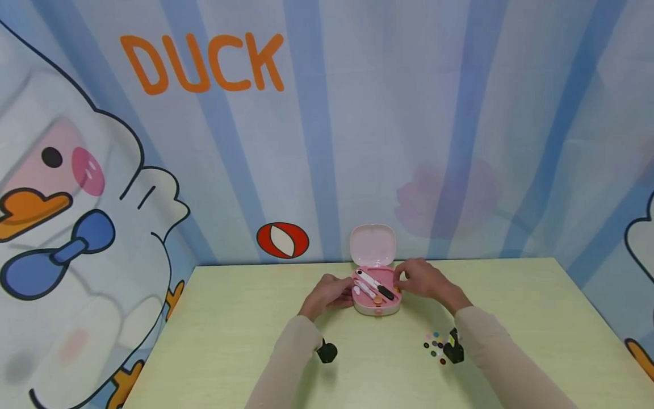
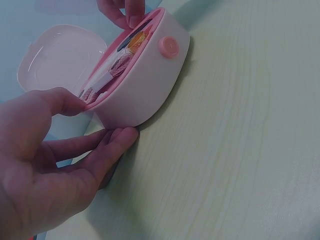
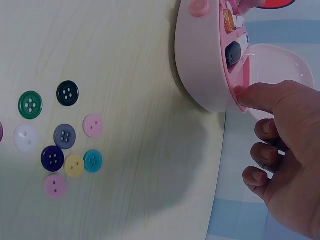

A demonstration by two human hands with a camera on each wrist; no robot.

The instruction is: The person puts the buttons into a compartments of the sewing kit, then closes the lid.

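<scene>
A sewing box (image 1: 377,309), white outside and pink inside, stands with its lid (image 1: 373,244) raised near the table's back edge. My left hand (image 1: 331,291) grips its left side; in the left wrist view the thumb (image 2: 65,101) lies on the rim and the fingers (image 2: 112,150) are low against the wall. My right hand (image 1: 421,278) has a digit (image 3: 262,96) in the tray's right corner; whether it pinches something there I cannot tell. The pink tray holds a white tool with a black end (image 1: 385,292), a small amber round piece (image 1: 378,299) and pink thread (image 2: 120,65).
Several loose buttons lie on the table in front of the box, among them a green button (image 3: 30,105), a black button (image 3: 67,93) and a turquoise button (image 3: 93,161). A cartoon-printed cloth (image 1: 357,113) hangs right behind the table (image 1: 245,318).
</scene>
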